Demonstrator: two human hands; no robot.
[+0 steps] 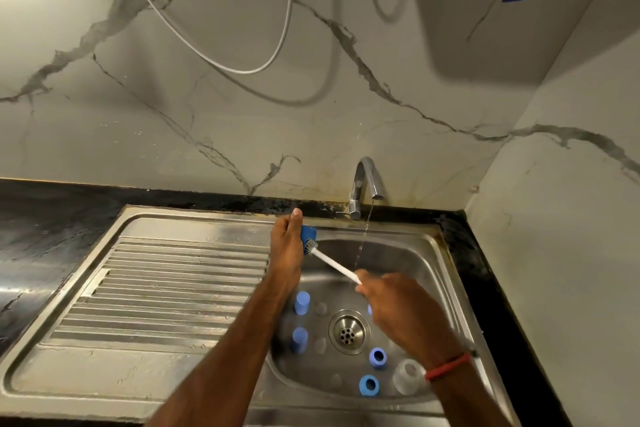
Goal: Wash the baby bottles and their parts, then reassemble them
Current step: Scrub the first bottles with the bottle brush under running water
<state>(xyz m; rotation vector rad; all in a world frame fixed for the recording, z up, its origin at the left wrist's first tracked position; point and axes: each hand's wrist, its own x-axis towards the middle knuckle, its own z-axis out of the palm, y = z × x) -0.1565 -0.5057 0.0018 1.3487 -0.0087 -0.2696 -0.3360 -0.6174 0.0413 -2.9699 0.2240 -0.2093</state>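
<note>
My left hand (286,246) grips a blue bottle collar (308,237) above the back left corner of the sink basin (426,274). My right hand (391,302) holds the white handle of a bottle brush (334,262), whose bristle head sits in the collar's opening. In the basin lie two blue-capped bottles (300,303) (299,339), two blue collar rings (377,357) (369,385), a clear cap (408,376) and several clear small parts near the drain (348,331).
A thin stream of water runs from the chrome tap (367,184) into the basin, just right of the brush. The ridged steel drainboard (166,291) lies to the left, with black countertop (52,215) around it. A marble wall stands behind and to the right.
</note>
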